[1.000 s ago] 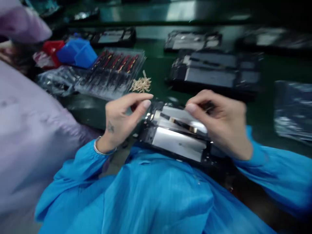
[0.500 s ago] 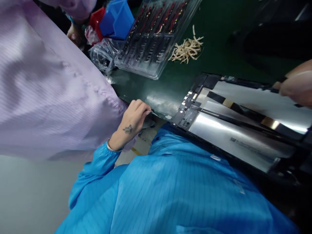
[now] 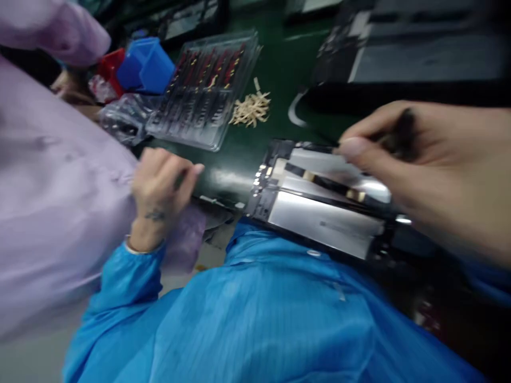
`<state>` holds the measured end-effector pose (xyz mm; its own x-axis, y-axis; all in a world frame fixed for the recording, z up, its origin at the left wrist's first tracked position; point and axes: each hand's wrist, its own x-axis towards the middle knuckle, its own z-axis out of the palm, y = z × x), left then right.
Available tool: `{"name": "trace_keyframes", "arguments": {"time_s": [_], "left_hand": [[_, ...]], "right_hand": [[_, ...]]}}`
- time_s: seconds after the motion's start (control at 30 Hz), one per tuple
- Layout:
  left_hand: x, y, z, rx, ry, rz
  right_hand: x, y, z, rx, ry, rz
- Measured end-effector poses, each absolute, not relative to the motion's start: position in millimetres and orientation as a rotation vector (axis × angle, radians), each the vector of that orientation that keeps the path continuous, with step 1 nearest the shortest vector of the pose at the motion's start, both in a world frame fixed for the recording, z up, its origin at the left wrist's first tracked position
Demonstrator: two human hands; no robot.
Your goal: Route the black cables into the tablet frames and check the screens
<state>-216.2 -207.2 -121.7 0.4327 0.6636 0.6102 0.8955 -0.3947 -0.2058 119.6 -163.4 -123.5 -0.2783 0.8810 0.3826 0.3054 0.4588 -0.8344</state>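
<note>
My left hand (image 3: 159, 194) hovers by the table's front edge, fingers curled and thumb tip near the index finger. Blur hides whether anything small is in that pinch. My right hand (image 3: 431, 159) is closed around a dark tool (image 3: 405, 130), its exact kind blurred. Its fingertips are over the far side of an opened tablet (image 3: 319, 221), and I cannot tell whether they touch it. Silver battery panels, a black ribbon with gold patches and a small circuit board at the left end show inside the tablet, which lies at the table edge before my blue smock.
A clear plastic tray (image 3: 195, 98) holds rows of small red and black parts. Beside it lie beige strips (image 3: 251, 109), a blue bin (image 3: 146, 66), a red bin (image 3: 114, 69) and a plastic bag (image 3: 130, 114). More devices (image 3: 423, 48) lie behind. A co-worker's lilac sleeve (image 3: 59, 175) fills the left.
My right hand has come further into view over the tablet, with the dark tool now visible. My left hand has drawn back leftward from the table edge. The whole view has shifted.
</note>
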Motion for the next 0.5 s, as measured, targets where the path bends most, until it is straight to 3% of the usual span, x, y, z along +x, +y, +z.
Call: {"name": "trace_keyframes", "arguments": {"time_s": [0.23,0.5], "left_hand": [[-133,-112,-79,-2.254,-0.803,-0.964],[-101,-69,-132,-2.797,-0.107,-0.828]], "right_hand": [[145,-161,-117,-1.25,-2.027,0.612],[181,-156,-133,-1.433,-2.046,0.802]]}}
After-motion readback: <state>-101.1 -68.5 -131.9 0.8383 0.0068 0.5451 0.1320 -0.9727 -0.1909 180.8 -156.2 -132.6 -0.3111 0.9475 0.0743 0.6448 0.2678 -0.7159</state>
